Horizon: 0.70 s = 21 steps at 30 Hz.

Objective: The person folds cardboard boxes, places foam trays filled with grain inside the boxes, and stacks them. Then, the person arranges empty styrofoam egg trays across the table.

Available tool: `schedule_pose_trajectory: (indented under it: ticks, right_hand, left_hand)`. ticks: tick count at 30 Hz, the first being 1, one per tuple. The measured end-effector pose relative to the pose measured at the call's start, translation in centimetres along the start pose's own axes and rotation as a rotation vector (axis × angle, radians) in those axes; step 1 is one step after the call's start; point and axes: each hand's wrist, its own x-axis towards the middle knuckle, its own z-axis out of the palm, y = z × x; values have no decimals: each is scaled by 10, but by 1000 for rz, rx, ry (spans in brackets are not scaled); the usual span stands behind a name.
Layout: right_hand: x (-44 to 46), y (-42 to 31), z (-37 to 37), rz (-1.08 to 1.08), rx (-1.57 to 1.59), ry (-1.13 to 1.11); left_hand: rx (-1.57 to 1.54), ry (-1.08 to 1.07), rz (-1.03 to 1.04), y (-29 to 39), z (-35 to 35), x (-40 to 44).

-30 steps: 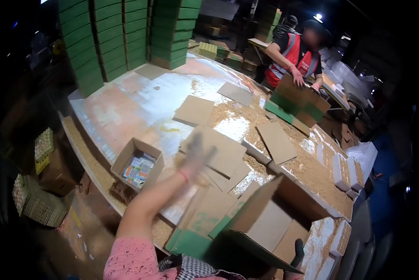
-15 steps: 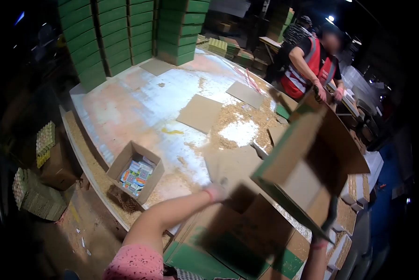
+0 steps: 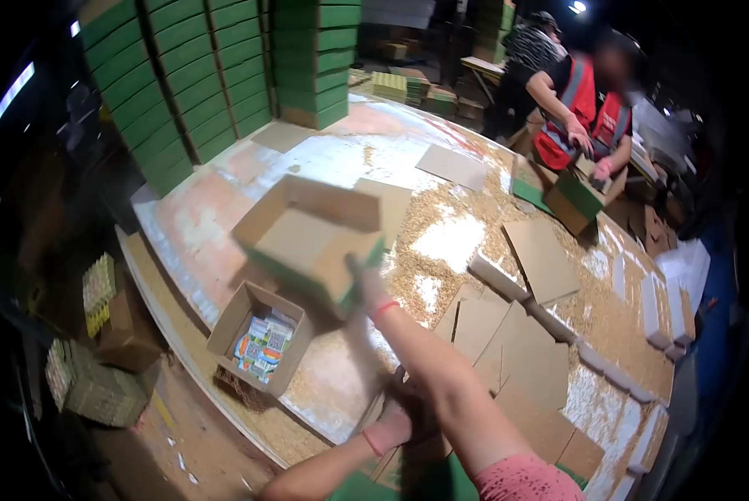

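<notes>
An open cardboard box (image 3: 308,238), brown inside with green outer sides, is at the middle left of the table, slightly blurred. My right hand (image 3: 369,288) grips its near right corner, the arm stretched across in front of me. My left hand (image 3: 398,417) is lower down, partly behind my right forearm, by the folded green-and-brown cartons (image 3: 441,476) at the bottom. Its fingers are dark and hidden. Just below the held box stands a small brown box (image 3: 295,355) with colourful printed cards (image 3: 264,344) inside.
Tall stacks of green boxes (image 3: 174,75) stand at the back left. Cardboard sheets (image 3: 541,263), wood shavings (image 3: 429,296) and white foam strips (image 3: 498,278) cover the right side. Egg trays (image 3: 99,384) are stacked at the left. A co-worker in a red vest (image 3: 583,100) handles another box (image 3: 581,196).
My right hand has carried the open box from the right across to the left side of the table. My left hand has drawn back toward me. The co-worker's hands now hold a separate box.
</notes>
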Motion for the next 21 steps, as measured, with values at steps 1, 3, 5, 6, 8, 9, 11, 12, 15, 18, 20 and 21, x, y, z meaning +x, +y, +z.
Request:
schedule_pose_trajectory:
  ticks: [1, 3, 5, 6, 8, 9, 11, 12, 15, 18, 20, 21]
  right_hand:
    - [0, -13, 1, 92, -175, -74]
    - [10, -8, -1, 188, -453, -42]
    - [20, 5, -9, -167, -888, 71]
    - [32, 21, -15, -407, -1282, 148]
    - [0, -59, -7, -250, -1050, -13]
    - [-6, -62, -10, -277, -949, -368]
    - [-28, -72, -8, -160, -672, -852]
    - [-41, -75, -3, -24, -509, -976]
    - [-45, -44, 5, -245, -861, -869]
    - [-48, -48, 5, -198, -1204, -722]
    - [-57, -69, -19, -227, -1331, -657]
    - [-63, -78, -37, -175, -1317, -647]
  left_hand:
    - [159, 1, -1, -1, 4, 2]
    - [736, 199, 128, -17, 19, -4]
    - [2590, 80, 549, -61, 73, -26]
    - [3498, -115, 801, -68, 100, -38]
    - [3452, 165, 1619, -46, 150, -72]
    - [3181, 186, 1960, -34, 181, -88]
    - [2777, 330, 2141, -47, 224, -104]
    - [2762, 337, 2185, -47, 238, -110]
    - [2639, 244, 1691, -66, 203, -112]
    - [3058, 310, 928, -66, 131, -110]
    - [3236, 472, 601, -66, 93, -104]
    - [3231, 575, 601, -58, 74, -103]
